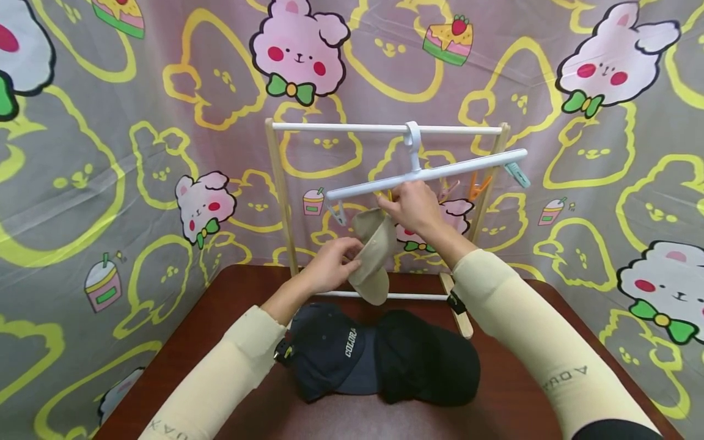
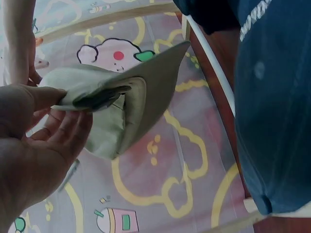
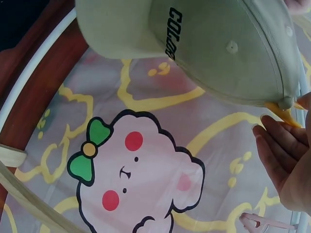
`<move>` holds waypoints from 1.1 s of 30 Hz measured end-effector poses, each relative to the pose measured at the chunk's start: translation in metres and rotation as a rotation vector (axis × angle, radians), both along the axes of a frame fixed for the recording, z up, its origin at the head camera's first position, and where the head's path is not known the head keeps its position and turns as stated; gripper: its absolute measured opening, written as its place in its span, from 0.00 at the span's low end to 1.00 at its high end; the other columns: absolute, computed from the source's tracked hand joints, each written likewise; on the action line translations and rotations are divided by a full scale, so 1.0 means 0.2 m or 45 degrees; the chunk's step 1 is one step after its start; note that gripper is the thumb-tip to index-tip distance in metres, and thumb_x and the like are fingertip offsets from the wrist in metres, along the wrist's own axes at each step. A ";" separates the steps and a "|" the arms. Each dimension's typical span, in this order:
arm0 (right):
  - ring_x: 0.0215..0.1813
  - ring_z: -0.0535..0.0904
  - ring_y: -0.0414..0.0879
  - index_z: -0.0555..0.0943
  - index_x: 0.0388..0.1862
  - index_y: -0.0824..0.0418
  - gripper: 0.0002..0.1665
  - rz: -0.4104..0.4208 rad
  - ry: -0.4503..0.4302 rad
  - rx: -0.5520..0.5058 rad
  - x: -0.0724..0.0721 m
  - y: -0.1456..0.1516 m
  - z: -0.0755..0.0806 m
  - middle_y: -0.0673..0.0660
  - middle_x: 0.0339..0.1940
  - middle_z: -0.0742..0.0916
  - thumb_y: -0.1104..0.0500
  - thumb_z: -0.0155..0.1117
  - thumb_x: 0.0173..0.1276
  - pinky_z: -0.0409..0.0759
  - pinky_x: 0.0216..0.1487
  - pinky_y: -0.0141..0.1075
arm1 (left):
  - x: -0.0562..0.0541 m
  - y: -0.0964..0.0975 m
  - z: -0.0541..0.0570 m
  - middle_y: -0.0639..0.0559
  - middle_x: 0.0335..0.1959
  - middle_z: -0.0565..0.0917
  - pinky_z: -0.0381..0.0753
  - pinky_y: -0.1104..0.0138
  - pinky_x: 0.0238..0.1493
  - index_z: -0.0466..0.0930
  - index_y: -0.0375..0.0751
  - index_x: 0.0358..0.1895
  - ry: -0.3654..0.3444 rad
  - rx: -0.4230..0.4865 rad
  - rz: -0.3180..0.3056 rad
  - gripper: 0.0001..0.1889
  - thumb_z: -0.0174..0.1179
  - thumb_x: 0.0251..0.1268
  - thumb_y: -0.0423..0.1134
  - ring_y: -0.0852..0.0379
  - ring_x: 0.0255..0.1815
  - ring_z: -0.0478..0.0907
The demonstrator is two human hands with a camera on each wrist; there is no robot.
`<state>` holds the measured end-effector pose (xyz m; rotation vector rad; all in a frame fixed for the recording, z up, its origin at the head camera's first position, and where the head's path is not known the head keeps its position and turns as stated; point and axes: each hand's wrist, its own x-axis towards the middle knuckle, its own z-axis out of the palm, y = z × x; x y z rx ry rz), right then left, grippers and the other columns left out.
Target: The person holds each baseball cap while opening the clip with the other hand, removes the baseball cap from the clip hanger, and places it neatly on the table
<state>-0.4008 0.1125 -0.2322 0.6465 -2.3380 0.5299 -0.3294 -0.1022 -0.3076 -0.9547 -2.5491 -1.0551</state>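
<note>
A beige baseball cap (image 1: 373, 260) hangs under the pale blue clip hanger (image 1: 473, 164), its brim pointing down. My left hand (image 1: 330, 263) pinches the cap's rear edge between thumb and fingers, as the left wrist view also shows. Just below the hanger bar, my right hand (image 1: 415, 208) holds a yellow clothespin (image 3: 283, 115), whose tip meets the crown by the top button (image 3: 287, 102). Dark lettering on the cap's front shows in the right wrist view.
A wooden rack with a white top rod (image 1: 341, 128) carries the tilted hanger. Other clothespins dangle from it, including an orange one (image 1: 480, 186) and a teal one (image 1: 517, 175). A navy cap (image 1: 330, 348) and a black cap (image 1: 429, 357) lie on the brown table (image 1: 231, 305).
</note>
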 end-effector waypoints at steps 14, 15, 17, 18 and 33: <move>0.10 0.64 0.41 0.68 0.01 0.52 0.35 0.178 0.015 -0.120 0.00 0.01 0.01 0.45 0.03 0.68 0.53 0.65 0.70 0.57 0.13 0.33 | -0.05 -0.11 -0.02 0.41 0.49 0.86 0.79 0.54 0.46 0.79 0.37 0.50 -0.013 0.116 0.300 0.07 0.55 0.75 0.29 0.46 0.43 0.80; 0.09 0.64 0.40 0.68 0.01 0.53 0.35 0.190 0.004 -0.127 0.00 0.01 0.00 0.45 0.03 0.68 0.54 0.64 0.71 0.56 0.13 0.33 | -0.05 -0.12 -0.02 0.41 0.49 0.86 0.78 0.55 0.45 0.79 0.38 0.50 -0.015 0.136 0.315 0.07 0.55 0.75 0.29 0.46 0.42 0.80; 0.08 0.63 0.40 0.69 0.01 0.53 0.35 0.208 -0.019 -0.138 0.01 0.01 0.00 0.46 0.03 0.69 0.55 0.64 0.71 0.55 0.12 0.32 | -0.06 -0.12 -0.02 0.41 0.49 0.85 0.78 0.56 0.44 0.79 0.38 0.50 -0.019 0.185 0.336 0.07 0.55 0.75 0.29 0.47 0.41 0.79; 0.07 0.63 0.39 0.69 0.02 0.53 0.35 0.211 -0.032 -0.140 0.01 0.02 0.00 0.46 0.02 0.69 0.56 0.64 0.72 0.55 0.12 0.31 | -0.06 -0.12 -0.02 0.41 0.49 0.85 0.78 0.57 0.44 0.79 0.38 0.49 -0.020 0.206 0.345 0.07 0.55 0.75 0.29 0.47 0.40 0.79; 0.11 0.61 0.39 0.68 0.01 0.53 0.35 0.177 -0.022 -0.152 -0.01 0.00 0.00 0.44 0.03 0.68 0.59 0.63 0.70 0.56 0.14 0.33 | -0.08 -0.12 -0.04 0.41 0.46 0.85 0.77 0.55 0.46 0.78 0.37 0.50 0.024 0.368 0.407 0.07 0.53 0.75 0.28 0.45 0.43 0.79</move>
